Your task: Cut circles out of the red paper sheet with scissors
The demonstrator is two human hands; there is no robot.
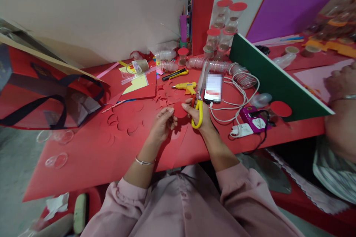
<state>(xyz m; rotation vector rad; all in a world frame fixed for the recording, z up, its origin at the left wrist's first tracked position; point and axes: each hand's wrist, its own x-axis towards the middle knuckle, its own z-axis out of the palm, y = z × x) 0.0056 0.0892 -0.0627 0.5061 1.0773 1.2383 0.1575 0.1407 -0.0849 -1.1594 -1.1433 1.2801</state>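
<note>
Head view: left hand [164, 120] opposite right hand [206, 116], red disc [180, 110] between.

The left hand [164, 120] and right hand [202, 117] pinch a red paper disc [180, 110]. Yellow-handled scissors [199, 98] hang in the right one, blades pointing beyond the disc. On the red surface [91, 159], a yellow glue gun [190, 87] lies beyond the disc, a phone [213, 89] right of it, curved offcuts [132, 129] left.
</note>
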